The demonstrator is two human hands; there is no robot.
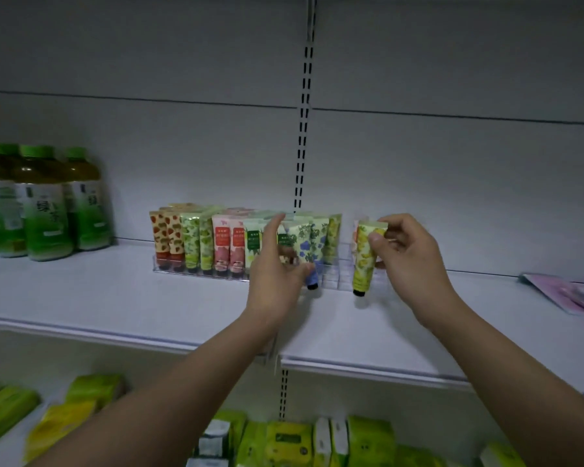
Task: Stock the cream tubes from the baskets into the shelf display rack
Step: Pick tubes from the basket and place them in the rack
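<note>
A clear display rack stands on the white shelf, its left part filled with several cream tubes standing cap down. My left hand grips a blue-flowered tube, cap down, in front of the rack's middle. My right hand pinches a yellow-green tube near its top, and it hangs cap down just before the rack's right end. The rack's right slots look bare. No basket shows.
Several green tea bottles stand at the shelf's left. Pink flat packets lie at the far right. A slotted upright runs up the back wall. Green and yellow packs fill the lower shelf.
</note>
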